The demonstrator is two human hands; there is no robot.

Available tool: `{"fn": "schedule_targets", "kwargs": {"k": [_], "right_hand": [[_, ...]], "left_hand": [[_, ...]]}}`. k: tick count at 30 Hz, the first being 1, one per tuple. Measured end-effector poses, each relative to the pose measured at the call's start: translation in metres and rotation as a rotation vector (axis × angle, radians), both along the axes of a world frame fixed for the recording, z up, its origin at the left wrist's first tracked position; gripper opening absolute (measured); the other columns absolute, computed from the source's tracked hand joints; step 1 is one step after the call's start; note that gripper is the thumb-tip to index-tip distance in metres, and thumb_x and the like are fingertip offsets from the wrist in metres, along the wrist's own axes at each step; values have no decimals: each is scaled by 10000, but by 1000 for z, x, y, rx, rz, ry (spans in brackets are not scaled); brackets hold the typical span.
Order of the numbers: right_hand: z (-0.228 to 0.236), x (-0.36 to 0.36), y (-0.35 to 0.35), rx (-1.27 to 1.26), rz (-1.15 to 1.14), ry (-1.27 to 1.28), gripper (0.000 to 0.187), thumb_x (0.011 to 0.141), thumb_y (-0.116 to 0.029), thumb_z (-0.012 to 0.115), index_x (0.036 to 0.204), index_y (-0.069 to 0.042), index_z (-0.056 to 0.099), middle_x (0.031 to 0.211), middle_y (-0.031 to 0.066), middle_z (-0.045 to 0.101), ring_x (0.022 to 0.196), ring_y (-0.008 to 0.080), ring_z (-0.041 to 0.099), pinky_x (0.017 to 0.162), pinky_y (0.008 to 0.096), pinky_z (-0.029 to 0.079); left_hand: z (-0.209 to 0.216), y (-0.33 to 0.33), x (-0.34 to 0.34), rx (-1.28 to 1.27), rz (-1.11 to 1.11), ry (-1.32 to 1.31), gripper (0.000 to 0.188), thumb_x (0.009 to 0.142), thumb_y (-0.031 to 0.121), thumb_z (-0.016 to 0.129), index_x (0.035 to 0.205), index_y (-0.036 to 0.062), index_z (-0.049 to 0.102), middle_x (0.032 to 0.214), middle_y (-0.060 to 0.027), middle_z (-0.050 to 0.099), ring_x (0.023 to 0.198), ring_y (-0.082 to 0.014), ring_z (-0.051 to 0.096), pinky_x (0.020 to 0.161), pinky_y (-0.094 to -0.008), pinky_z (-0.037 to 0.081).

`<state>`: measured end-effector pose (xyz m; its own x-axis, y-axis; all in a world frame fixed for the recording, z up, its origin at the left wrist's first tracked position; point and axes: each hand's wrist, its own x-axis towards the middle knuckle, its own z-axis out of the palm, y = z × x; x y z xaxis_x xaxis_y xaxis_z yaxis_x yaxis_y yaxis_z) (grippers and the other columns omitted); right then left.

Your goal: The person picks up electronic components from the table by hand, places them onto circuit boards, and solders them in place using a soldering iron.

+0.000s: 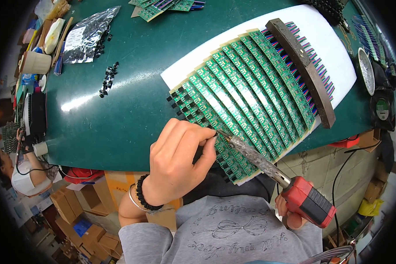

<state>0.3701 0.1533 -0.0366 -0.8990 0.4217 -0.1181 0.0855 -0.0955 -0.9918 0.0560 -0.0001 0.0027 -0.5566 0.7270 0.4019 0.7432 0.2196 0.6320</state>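
Observation:
My left hand [176, 154], with a black beaded band and a metal bangle on its wrist, reaches over the near edge of the fanned-out green circuit boards [246, 92]. Thumb and forefinger are pinched on a tiny black component, mostly hidden by the fingertips. The red and black handle of a soldering gun [257, 158] is gripped in my right hand [290, 211]; its tip meets the board beside the pinched fingertips. Black components [185, 103] stand along the boards' left ends. A brown metal bar [301, 66] lies across their far right ends, over coloured wires.
A white pad [176, 77] lies beneath the boards on the green table [119, 141]. Loose black components [108, 79] and a silver bag [90, 35] sit to the left. More boards [163, 6] are at the back. Another person [28, 171] works at far left.

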Motion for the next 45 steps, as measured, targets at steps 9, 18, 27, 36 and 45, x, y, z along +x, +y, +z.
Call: {"fn": "schedule_targets", "kwargs": {"k": [9,18,27,36,45], "right_hand": [[17,-17,16,136,104,33,572,868,-564,670,686,-45,515,568,53,564,517,179,580,498,321,483],[-4,12,-2,35,-5,-46,832,592,-632,851,1019,27,575,807,28,648,729,100,623,676,254,484],[-19,23,28,-165,259,122,594,847,-629,648,822,-43,553,606,27,598,507,171,573,518,314,478],[-11,-4,8,-109,155,126,843,805,-759,568,1124,20,522,599,-3,570,551,164,561,570,314,470],[-4,-31,-14,-171,-328,173,936,798,-737,595,1313,27,430,485,-45,408,405,104,430,449,257,402]], "left_hand": [[0,0,0,-14,-6,-8,207,696,-70,731,859,17,638,750,-67,595,643,-215,566,513,-309,452],[2,0,-1,-28,-11,-16,208,697,-67,730,860,19,634,747,-66,588,642,-215,561,522,-310,452],[4,-3,-2,-37,-15,-22,212,695,-68,733,857,20,630,738,-60,580,636,-214,557,518,-310,450],[7,-3,-4,-77,-15,-26,205,697,-88,727,856,7,639,743,-69,604,652,-201,573,535,-294,465],[17,-14,-22,-32,71,119,164,750,8,744,864,26,628,804,-91,611,722,-272,589,631,-365,482]]}}
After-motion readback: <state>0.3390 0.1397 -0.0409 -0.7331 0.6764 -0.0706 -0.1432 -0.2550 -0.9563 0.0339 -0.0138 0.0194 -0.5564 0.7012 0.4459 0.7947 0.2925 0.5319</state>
